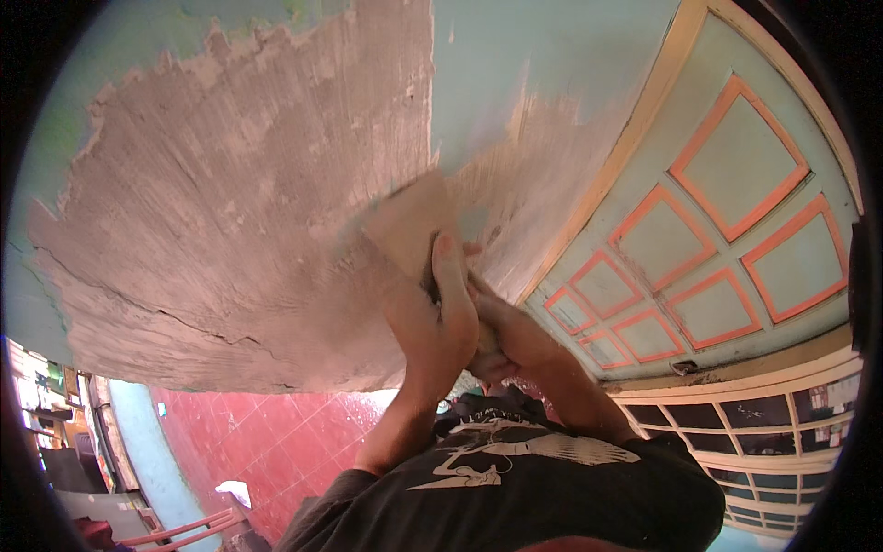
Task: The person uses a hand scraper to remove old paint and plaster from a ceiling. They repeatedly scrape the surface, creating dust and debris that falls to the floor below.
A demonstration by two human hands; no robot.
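Note:
A broad flat scraper, slightly blurred, lies with its far edge against the wall. My left hand presses on the blade's near part, fingers wrapped about it. Behind it, my right hand is closed around the handle, most of which my hands hide. Left of the scraper the wall is bare, rough and pinkish grey, with a long crack low down. Pale green paint remains above and right of it, with a ragged border and some streaked, partly scraped patches.
At right stands a pale green panelled door with orange mouldings in a cream frame. A window grid is beyond it. Below left are red floor tiles, a white scrap and a pinkish rail.

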